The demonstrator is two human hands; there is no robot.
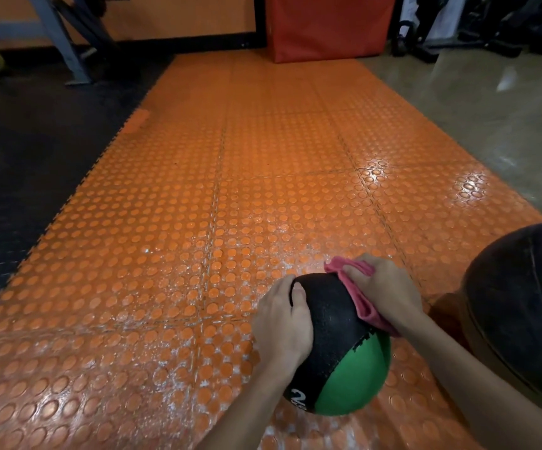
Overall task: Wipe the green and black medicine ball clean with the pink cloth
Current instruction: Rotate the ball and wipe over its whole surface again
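The green and black medicine ball (337, 345) rests on the orange studded floor mat (198, 222) at the lower right. My left hand (282, 323) grips the ball's left side, thumb on its black top. My right hand (383, 290) presses the bunched pink cloth (360, 303) against the ball's upper right black surface. The green panel faces me, with white lettering low on the black part.
A large dark ball (523, 306) sits close on the right. An orange-red padded box (324, 24) stands at the mat's far end. A grey metal frame (61, 37) and black rubber flooring (19, 151) lie to the left, shiny concrete floor (506, 118) to the right.
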